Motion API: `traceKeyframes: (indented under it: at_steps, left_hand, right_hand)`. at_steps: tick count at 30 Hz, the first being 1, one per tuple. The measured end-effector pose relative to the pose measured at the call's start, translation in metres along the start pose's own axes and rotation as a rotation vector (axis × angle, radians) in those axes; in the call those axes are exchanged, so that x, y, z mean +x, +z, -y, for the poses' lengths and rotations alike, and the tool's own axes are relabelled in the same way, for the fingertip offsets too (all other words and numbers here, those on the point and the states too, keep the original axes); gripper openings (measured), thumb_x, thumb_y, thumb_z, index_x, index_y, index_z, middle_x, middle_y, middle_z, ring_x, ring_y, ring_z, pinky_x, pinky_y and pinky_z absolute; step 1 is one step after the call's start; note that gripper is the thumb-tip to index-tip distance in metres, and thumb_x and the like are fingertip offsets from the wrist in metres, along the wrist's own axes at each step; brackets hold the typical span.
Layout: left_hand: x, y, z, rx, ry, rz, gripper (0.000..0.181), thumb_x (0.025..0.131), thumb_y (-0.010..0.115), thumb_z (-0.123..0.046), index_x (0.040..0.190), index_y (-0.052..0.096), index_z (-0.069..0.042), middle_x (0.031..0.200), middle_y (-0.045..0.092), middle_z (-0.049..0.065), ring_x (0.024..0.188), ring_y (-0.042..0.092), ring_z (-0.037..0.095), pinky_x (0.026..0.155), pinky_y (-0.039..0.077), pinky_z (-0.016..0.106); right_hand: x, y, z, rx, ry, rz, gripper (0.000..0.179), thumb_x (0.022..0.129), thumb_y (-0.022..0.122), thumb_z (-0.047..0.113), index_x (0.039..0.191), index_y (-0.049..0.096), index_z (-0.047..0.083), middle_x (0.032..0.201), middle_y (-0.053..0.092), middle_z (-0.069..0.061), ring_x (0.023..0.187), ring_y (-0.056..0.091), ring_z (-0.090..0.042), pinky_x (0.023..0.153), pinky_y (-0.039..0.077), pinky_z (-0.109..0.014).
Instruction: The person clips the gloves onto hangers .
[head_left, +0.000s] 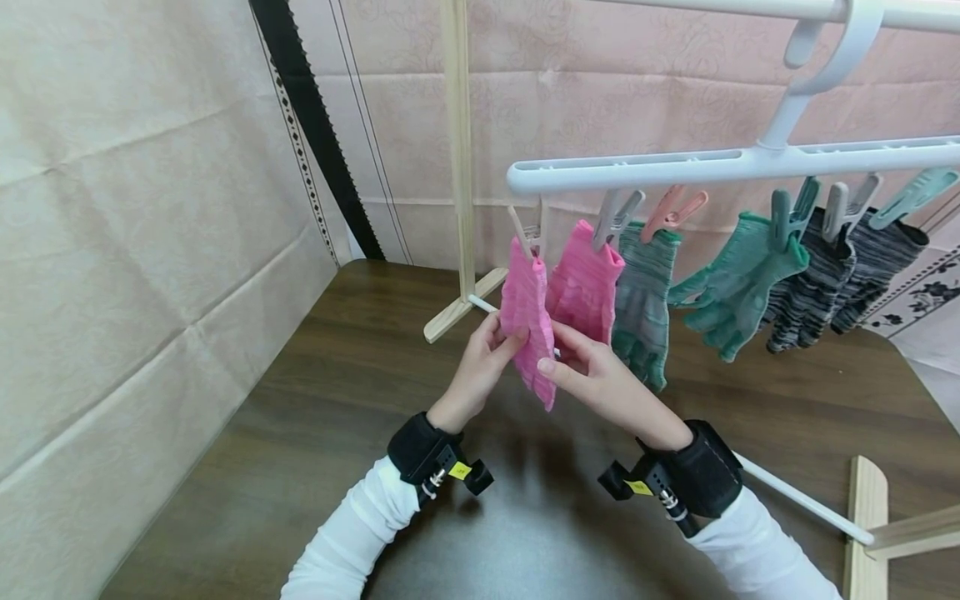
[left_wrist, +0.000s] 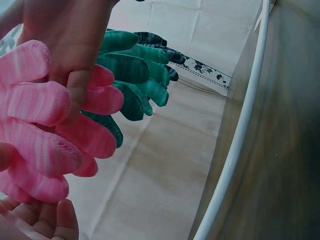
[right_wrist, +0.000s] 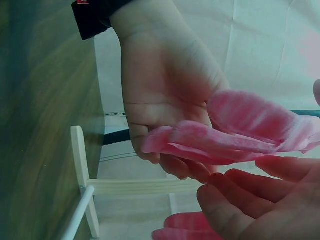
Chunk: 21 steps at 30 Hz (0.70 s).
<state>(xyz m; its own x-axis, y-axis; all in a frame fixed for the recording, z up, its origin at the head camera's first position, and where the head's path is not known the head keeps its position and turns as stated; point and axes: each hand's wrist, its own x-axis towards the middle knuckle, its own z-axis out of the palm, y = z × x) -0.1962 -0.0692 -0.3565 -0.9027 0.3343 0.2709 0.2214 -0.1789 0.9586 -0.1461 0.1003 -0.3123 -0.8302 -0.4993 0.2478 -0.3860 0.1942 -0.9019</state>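
A pink knit glove point(head_left: 527, 308) hangs from a white clothespin point(head_left: 534, 237), its fingers pointing down. At its left edge my left hand point(head_left: 480, 362) pinches it, thumb in front and fingers behind. My right hand point(head_left: 603, 375) holds the opposite side, with the thumb at the glove's edge. In the left wrist view the glove's fingers point(left_wrist: 37, 105) spread between the left hand point(left_wrist: 40, 220) below and the right hand point(left_wrist: 65, 40) above. Close behind, a second pink glove point(head_left: 585, 283) hangs from a grey clothespin point(head_left: 617, 218).
A white hanger bar point(head_left: 637, 171) hooks over a rail point(head_left: 720, 8). Green gloves point(head_left: 738, 283) and dark striped gloves point(head_left: 810, 275) hang along it to the right. Wooden stand feet point(head_left: 457, 312) and a white lower rod point(head_left: 802, 496) stand on the brown table point(head_left: 300, 467).
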Motion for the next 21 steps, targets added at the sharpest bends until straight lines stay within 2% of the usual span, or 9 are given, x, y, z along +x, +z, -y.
traceKeyframes:
  at_steps: [7, 12, 21]
  left_hand:
    - [-0.004, 0.003, 0.004, 0.034, 0.046, -0.090, 0.027, 0.091, 0.047, -0.009, 0.113, 0.049, 0.005, 0.090, 0.057, 0.007, 0.075, 0.054, 0.004, 0.067, 0.045, 0.019]
    - [-0.010, 0.007, 0.005, 0.048, 0.039, -0.183, 0.027, 0.091, 0.048, -0.011, 0.112, 0.048, 0.004, 0.091, 0.056, 0.006, 0.077, 0.054, 0.005, 0.069, 0.045, 0.019]
    - [-0.017, 0.009, 0.003, 0.031, 0.029, -0.322, 0.027, 0.090, 0.049, -0.012, 0.112, 0.048, 0.004, 0.089, 0.056, 0.002, 0.078, 0.054, 0.006, 0.070, 0.045, 0.019]
  right_hand:
    - [-0.007, 0.004, -0.007, 0.058, 0.024, 0.060, 0.062, 0.089, 0.051, 0.030, 0.137, 0.025, 0.000, 0.133, 0.036, -0.021, 0.116, 0.043, -0.038, 0.087, 0.045, -0.022]
    - [-0.014, 0.004, -0.013, 0.069, 0.032, 0.125, 0.064, 0.089, 0.049, 0.031, 0.137, 0.023, -0.002, 0.135, 0.033, -0.024, 0.114, 0.045, -0.040, 0.086, 0.045, -0.024]
    - [-0.030, 0.006, -0.016, 0.020, 0.107, 0.227, 0.057, 0.092, 0.046, 0.027, 0.139, 0.023, 0.007, 0.142, 0.028, -0.014, 0.122, 0.041, -0.031, 0.090, 0.044, -0.036]
